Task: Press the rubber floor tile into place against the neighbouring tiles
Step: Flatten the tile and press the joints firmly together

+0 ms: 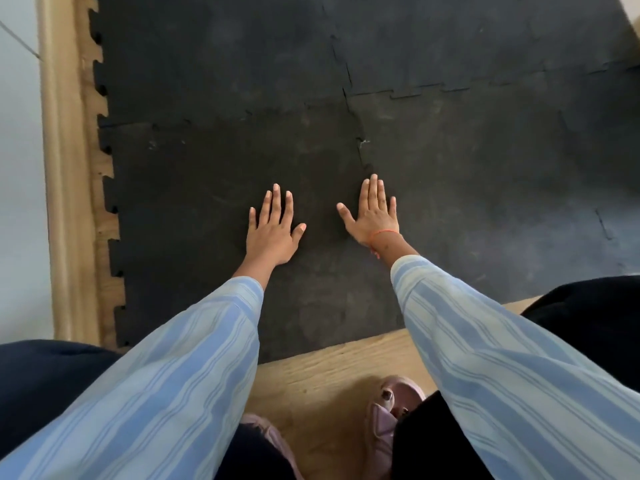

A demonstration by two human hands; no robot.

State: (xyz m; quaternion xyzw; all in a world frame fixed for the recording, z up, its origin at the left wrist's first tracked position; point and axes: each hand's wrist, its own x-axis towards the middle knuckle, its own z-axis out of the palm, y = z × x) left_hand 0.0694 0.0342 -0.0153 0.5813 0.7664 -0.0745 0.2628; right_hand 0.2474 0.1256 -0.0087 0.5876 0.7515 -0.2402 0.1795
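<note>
A black rubber floor tile (207, 188) with jigsaw-toothed edges is seen lying flat on a pale wooden floor (332, 368), at the near left corner of a larger patch of matching black tiles. Its far edge is met by a neighbouring tile (221, 64) along an interlocking seam, and its right edge is met by another neighbouring tile (485, 174), whose seam runs away from the right hand. A small whitish speck is visible on that right-hand seam. The toothed left edge of the tile is left exposed beside a strip of bare wood and a pale skirting board (59, 168) at the foot of a wall.

The left hand (273, 230) is laid palm-down on the tile, fingers spread and flat, nothing gripped. The right hand (372, 216) is likewise laid flat and open, fingers close together and thumb spread, placed at or just beside the right seam; an orange thread (382, 233) is worn at its wrist. Both arms are covered by blue striped sleeves (180, 375). Dark trousers and a pinkish shoe (391, 410) are seen at the near edge, on the wooden floor.
</note>
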